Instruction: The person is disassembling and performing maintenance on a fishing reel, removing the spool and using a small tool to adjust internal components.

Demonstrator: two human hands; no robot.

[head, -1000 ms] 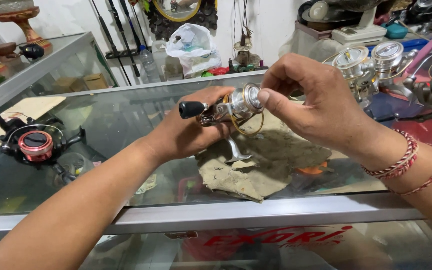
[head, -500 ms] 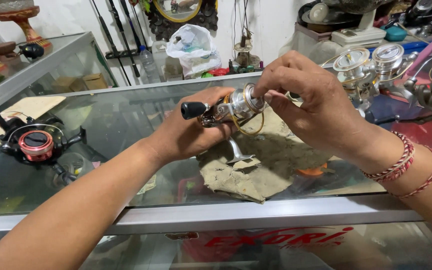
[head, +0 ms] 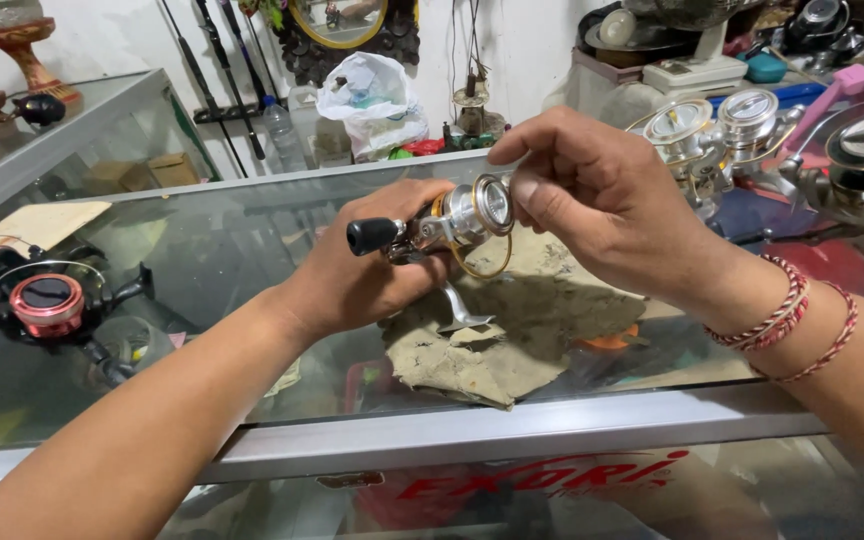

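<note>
A small silver and gold spinning fishing reel (head: pixel 457 222) with a black handle knob is held above a glass counter (head: pixel 202 260). My left hand (head: pixel 362 262) grips the reel's body from below and behind. My right hand (head: pixel 592 195) comes from the right, its thumb and fingers pinched at the reel's round spool end. The reel's foot points down toward a dirty grey cloth (head: pixel 512 320) lying on the glass. Red thread bracelets circle my right wrist.
A black and red reel (head: pixel 47 300) rests on the glass at left. Several silver reels (head: pixel 722 130) stand at the right, with a pink tool (head: pixel 837 95) behind them. Fishing rods lean on the back wall beside a white plastic bag (head: pixel 372 100). The counter's metal edge (head: pixel 512 425) runs along the front.
Both hands stay on the reel. The reel has shifted slightly, and my right fingers have moved a little around its spool end.
</note>
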